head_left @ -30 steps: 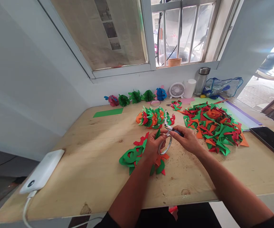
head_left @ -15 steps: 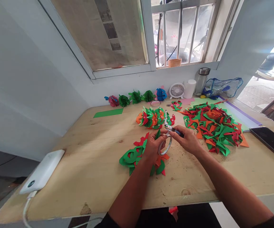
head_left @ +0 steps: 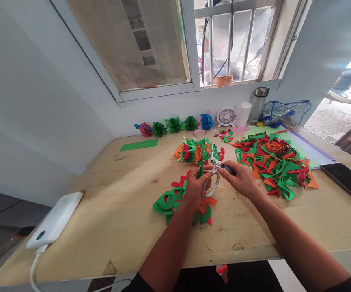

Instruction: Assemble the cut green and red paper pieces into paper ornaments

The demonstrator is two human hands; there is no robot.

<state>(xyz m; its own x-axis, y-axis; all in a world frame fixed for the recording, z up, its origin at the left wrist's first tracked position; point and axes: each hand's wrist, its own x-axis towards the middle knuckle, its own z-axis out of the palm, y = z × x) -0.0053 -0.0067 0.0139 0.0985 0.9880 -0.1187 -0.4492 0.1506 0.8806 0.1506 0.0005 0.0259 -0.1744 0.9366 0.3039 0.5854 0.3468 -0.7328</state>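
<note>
Left hand (head_left: 198,185) clamps a tape roll (head_left: 217,184), right hand (head_left: 241,178) a dark-handled tool (head_left: 226,167), in apparent tape-trimming that next needs steady tension.

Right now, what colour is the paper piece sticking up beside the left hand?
The paper piece is green, best seen in the head view.

everyday things around the bench (head_left: 108,178)
a small white fan (head_left: 227,117) stands by the wall (head_left: 163,106) beside a white cylinder (head_left: 242,115); to the right are a clear bottle (head_left: 257,107) with a silver cap and a see-through pouch (head_left: 286,113) with blue edging. a black phone (head_left: 347,182) lies toward the right, a white power bank (head_left: 55,220) with a cable (head_left: 33,265) plugged in at the left. an orange pot (head_left: 224,81) sits by the barred window (head_left: 229,44); part of a scooter (head_left: 350,78) shows outside.
</note>
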